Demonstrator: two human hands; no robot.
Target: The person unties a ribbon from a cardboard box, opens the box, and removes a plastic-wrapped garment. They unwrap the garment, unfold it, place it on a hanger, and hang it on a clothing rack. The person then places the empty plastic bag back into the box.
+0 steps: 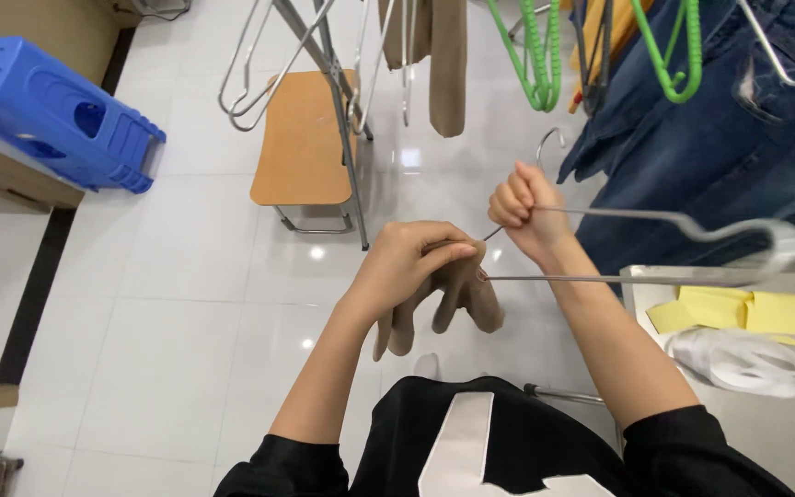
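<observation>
My right hand (pixel 524 210) grips a grey metal clothes hanger (pixel 683 248) near its hook, the hanger's body stretching off to the right. My left hand (pixel 407 267) pinches a tan sock or stocking (pixel 462 296) at the hanger's lower bar, where the cloth drapes over the wire and hangs down in folds. Both hands are close together above a white tiled floor.
A drying rack (pixel 338 101) ahead carries empty metal hangers, green hangers (pixel 537 64), a tan stocking (pixel 446 69) and blue jeans (pixel 729 138). A wooden stool (pixel 304 138) stands beneath. A blue plastic stool (pixel 52 110) lies left. A table (pixel 784 433) at right holds yellow notes, white tape, a pencil.
</observation>
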